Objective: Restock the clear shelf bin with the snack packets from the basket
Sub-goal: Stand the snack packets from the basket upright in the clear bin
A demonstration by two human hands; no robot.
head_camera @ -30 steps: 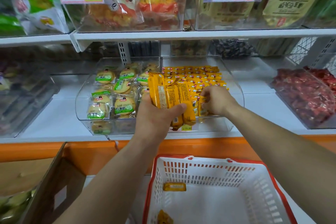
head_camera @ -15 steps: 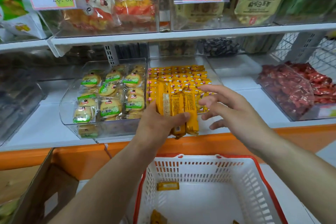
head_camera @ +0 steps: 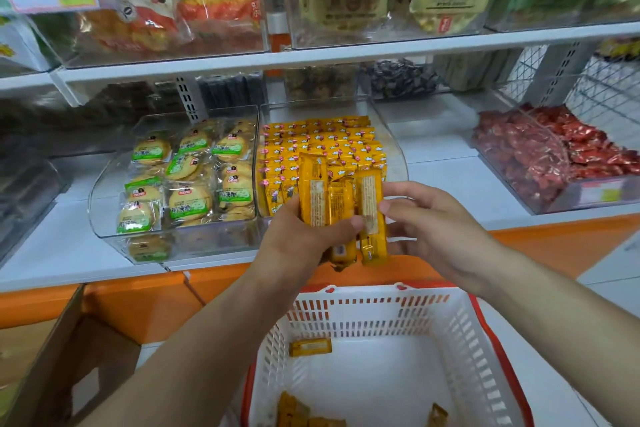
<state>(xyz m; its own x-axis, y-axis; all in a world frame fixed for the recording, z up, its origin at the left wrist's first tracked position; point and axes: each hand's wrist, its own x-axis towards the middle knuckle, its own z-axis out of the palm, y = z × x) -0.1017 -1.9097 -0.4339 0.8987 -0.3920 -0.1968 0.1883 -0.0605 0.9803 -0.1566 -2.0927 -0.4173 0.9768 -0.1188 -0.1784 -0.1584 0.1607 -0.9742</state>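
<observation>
My left hand (head_camera: 298, 239) grips a small bundle of yellow snack packets (head_camera: 341, 201) upright, just in front of the clear shelf bin (head_camera: 398, 152). That bin holds several rows of the same yellow packets (head_camera: 322, 142). My right hand (head_camera: 426, 225) is at the bundle's right side, thumb and fingers pinching the rightmost packet (head_camera: 372, 218). Below stands the white basket with a red rim (head_camera: 485, 340), with a few yellow packets (head_camera: 310, 347) lying on its floor.
A clear bin of green-labelled round biscuits (head_camera: 180, 184) sits left of the yellow one. A bin of red packets (head_camera: 554, 156) is at the right. An upper shelf (head_camera: 346, 52) carries more bins with price tags. A cardboard box (head_camera: 69, 357) is at lower left.
My right hand left the bin, drew back open, and now pinches the rightmost packet of the bundle. My left hand kept its grip. The bundle looks smaller than before.
</observation>
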